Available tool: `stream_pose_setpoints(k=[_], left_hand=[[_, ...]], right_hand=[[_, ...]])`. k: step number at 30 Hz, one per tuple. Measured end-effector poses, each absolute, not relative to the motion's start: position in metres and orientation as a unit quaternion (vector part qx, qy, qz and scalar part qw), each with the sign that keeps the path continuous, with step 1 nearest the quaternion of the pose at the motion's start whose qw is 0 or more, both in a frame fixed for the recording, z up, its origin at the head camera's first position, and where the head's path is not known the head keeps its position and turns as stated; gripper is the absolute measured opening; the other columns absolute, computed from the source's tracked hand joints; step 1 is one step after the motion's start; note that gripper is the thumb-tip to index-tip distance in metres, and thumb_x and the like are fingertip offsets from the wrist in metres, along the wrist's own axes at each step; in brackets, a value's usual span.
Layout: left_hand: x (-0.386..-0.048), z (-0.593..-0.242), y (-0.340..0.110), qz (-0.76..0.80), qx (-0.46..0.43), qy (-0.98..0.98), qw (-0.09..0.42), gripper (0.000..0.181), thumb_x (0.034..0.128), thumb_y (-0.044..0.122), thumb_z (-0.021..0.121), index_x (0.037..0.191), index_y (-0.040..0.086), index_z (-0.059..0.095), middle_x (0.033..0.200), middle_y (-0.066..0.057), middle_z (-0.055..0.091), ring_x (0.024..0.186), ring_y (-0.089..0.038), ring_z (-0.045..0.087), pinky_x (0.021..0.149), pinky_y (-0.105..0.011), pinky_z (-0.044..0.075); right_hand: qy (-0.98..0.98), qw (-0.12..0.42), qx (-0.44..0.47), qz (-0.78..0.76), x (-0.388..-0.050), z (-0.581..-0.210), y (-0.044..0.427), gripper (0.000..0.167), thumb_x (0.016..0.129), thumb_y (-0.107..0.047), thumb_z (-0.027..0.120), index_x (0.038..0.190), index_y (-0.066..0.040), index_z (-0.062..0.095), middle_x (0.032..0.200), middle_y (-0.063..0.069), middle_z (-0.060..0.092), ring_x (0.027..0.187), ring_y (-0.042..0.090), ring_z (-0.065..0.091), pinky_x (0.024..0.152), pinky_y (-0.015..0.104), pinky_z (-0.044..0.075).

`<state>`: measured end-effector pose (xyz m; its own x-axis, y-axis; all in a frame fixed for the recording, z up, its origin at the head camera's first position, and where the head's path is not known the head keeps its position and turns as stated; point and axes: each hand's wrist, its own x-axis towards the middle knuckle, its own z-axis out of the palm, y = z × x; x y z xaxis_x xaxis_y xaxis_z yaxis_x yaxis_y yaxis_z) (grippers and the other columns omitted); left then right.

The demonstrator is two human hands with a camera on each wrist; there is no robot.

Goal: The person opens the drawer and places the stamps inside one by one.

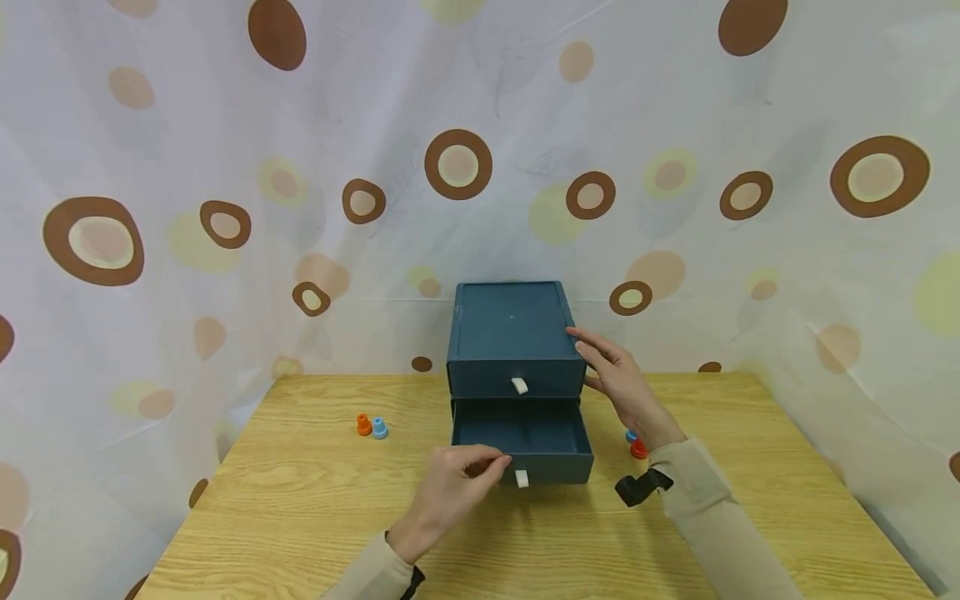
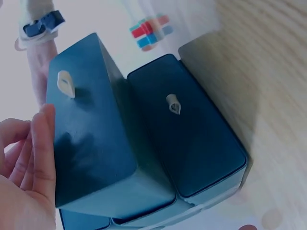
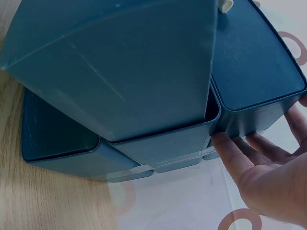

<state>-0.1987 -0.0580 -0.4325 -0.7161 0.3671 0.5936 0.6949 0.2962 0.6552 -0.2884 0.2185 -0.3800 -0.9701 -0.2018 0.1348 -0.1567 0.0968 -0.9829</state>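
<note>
Blue drawer unit (image 1: 510,321) stood on the wood-grain bench (image 1: 262,517), its back near a spotted sheet (image 1: 510,100). Three drawers, stacked. Middle drawer (image 1: 557,469) stood out toward the person, its inside visible from above; top drawer (image 1: 480,377) and bottom drawer (image 2: 192,139) sat closed. Pale tab on each front. Clear strip (image 3: 184,157) ran across the unit's side.

Left hand (image 1: 448,496) was at the middle drawer's front rim, left of its tab. Fingers narrow, thumb and forefinger tips close together; could not tell whether they pinched the rim or only touched it. Right hand (image 1: 626,387) lay against the unit's right side, near the upper edge, fingers spread fairly wide and wrapped round nothing.

Left on the bench, well apart from the unit: an orange peg (image 1: 363,427) and a light-blue peg (image 1: 380,430), side by side. Right of the unit: a red peg (image 1: 638,450) and a blue peg (image 1: 631,436), partly hidden by the right wrist. Black band (image 1: 645,486) at that cuff.
</note>
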Motion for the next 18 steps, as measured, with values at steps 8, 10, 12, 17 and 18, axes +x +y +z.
stream_pose_setpoints(k=[8, 10, 12, 17, 18], left_hand=[[-0.204, -0.428, -0.066, -0.513, -0.323, -0.768, 0.208, 0.011, 0.0916, 0.014, 0.070, 0.087, 0.005, 0.077, 0.067, 0.000, 0.070, 0.048, -0.005, 0.058, 0.046, -0.016, 0.049], [-0.205, -0.426, -0.068, -0.522, -0.322, -0.761, 0.210, 0.012, 0.0917, 0.012, 0.070, 0.087, 0.004, 0.076, 0.067, -0.003, 0.070, 0.045, -0.009, 0.058, 0.044, -0.016, 0.048], [-0.206, -0.425, -0.070, -0.533, -0.317, -0.756, 0.211, 0.010, 0.0911, 0.010, 0.070, 0.087, 0.003, 0.076, 0.066, -0.006, 0.070, 0.041, -0.010, 0.055, 0.042, -0.015, 0.046], [-0.205, -0.417, -0.075, -0.548, -0.282, -0.756, 0.220, 0.006, 0.0874, 0.000, 0.071, 0.085, -0.003, 0.075, 0.063, -0.011, 0.068, 0.039, -0.015, 0.051, 0.039, -0.016, 0.043], [-0.204, -0.414, -0.076, -0.549, -0.271, -0.759, 0.221, 0.005, 0.0869, -0.001, 0.071, 0.085, -0.004, 0.075, 0.063, -0.012, 0.067, 0.040, -0.017, 0.053, 0.039, -0.017, 0.043]], right_hand=[[0.742, 0.016, -0.118, -0.659, -0.288, -0.379, 0.218, 0.057, 0.103, -0.044, 0.045, 0.152, -0.016, 0.037, 0.164, 0.006, 0.020, 0.151, 0.033, 0.014, 0.114, 0.065, 0.025], [0.743, 0.016, -0.119, -0.659, -0.288, -0.379, 0.218, 0.057, 0.103, -0.044, 0.045, 0.152, -0.016, 0.037, 0.164, 0.006, 0.020, 0.151, 0.033, 0.014, 0.114, 0.065, 0.025], [0.743, 0.016, -0.118, -0.659, -0.288, -0.379, 0.218, 0.057, 0.103, -0.044, 0.045, 0.152, -0.016, 0.037, 0.164, 0.006, 0.019, 0.151, 0.033, 0.014, 0.114, 0.065, 0.025], [0.744, 0.017, -0.116, -0.658, -0.288, -0.379, 0.218, 0.057, 0.103, -0.044, 0.045, 0.152, -0.016, 0.037, 0.164, 0.006, 0.020, 0.151, 0.033, 0.014, 0.114, 0.065, 0.024], [0.744, 0.017, -0.116, -0.658, -0.288, -0.379, 0.218, 0.057, 0.103, -0.045, 0.045, 0.152, -0.017, 0.037, 0.164, 0.006, 0.020, 0.151, 0.032, 0.014, 0.114, 0.065, 0.024]])
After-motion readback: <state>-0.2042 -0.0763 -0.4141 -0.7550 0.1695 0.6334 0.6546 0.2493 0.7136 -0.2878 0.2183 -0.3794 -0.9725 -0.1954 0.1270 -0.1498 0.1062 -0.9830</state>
